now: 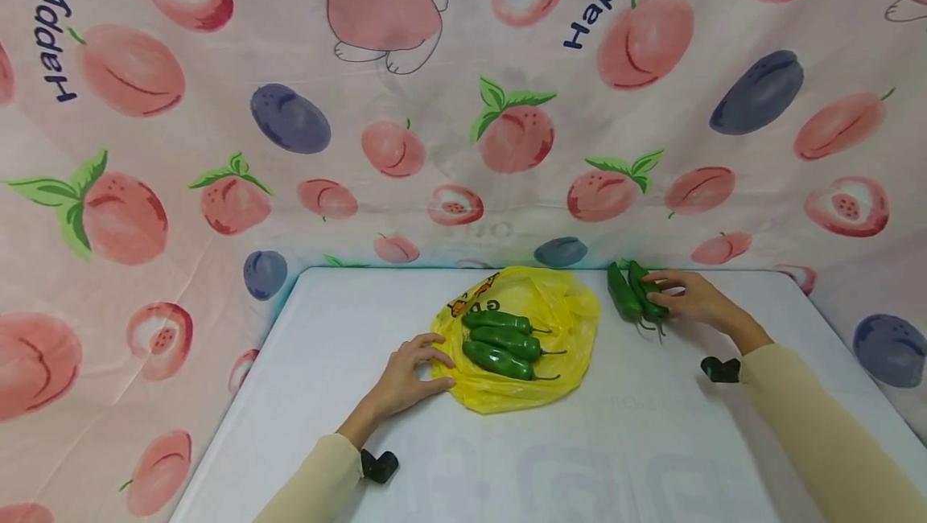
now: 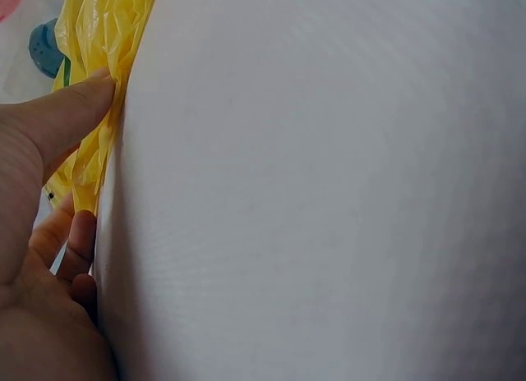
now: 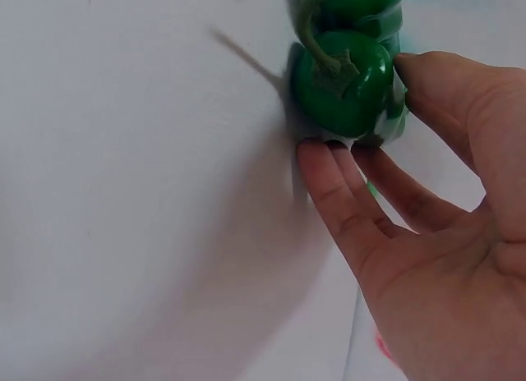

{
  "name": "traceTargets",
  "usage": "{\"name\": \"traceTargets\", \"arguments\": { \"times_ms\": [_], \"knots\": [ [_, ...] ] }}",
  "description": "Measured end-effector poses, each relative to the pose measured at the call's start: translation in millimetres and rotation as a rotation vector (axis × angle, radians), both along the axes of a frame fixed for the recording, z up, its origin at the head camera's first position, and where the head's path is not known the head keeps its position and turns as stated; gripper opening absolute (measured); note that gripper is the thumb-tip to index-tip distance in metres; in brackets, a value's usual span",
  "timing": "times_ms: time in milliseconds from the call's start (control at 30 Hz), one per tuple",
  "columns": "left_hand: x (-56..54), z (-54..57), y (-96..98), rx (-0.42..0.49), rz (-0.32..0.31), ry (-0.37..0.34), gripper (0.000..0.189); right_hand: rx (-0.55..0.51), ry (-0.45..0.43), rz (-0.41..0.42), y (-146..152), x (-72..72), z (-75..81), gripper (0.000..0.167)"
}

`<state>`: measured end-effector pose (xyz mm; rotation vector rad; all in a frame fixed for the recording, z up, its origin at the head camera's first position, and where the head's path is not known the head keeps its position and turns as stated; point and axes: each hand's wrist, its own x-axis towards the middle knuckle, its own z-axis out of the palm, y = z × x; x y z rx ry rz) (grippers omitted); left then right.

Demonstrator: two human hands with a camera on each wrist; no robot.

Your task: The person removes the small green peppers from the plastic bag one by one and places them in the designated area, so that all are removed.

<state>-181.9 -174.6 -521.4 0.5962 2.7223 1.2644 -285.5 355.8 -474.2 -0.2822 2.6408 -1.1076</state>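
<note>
Fingers [image 3: 333,192] of the right hand [image 1: 691,299] are spread and slightly bent beside a glossy, elongated green pepper [image 1: 640,286], the thumb touching its side; how firmly they press cannot be told. Another long green pepper [image 1: 623,295] lies close beside it, on the side away from that hand. For a sure hold, thumb and fingertips should meet the broad body, not the thin stem, and press gently so the neighbour does not roll. Fingers of the left hand [image 1: 401,378] are also spread, touching the edge of a crumpled yellow plastic bag [image 1: 507,400] with dark print; light pressure there should steady it. On that bag lie 3 more green peppers [image 1: 505,341], stems toward the right hand. Bag and pair rest on the white worktop [image 1: 304,394].
</note>
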Motion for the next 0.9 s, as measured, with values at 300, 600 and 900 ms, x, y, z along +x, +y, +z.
{"name": "traceTargets", "arguments": {
  "times_ms": [300, 600, 900],
  "knots": [
    [-0.3, -1.4, -0.3, -0.001, 0.005, -0.010, 0.017, 0.031, 0.052, 0.067, 4, 2.5, 9.8, 0.054],
    [0.0, -1.2, -0.7, -0.006, 0.009, -0.007, 0.018, 0.134, 0.090, 0.103, 8, 6.7, 25.5, 0.059],
    [-0.3, -2.3, -0.5, -0.005, 0.007, 0.002, 0.018, 0.178, 0.151, 0.134, 4, 12.4, 48.7, 0.057]
  ]
}}
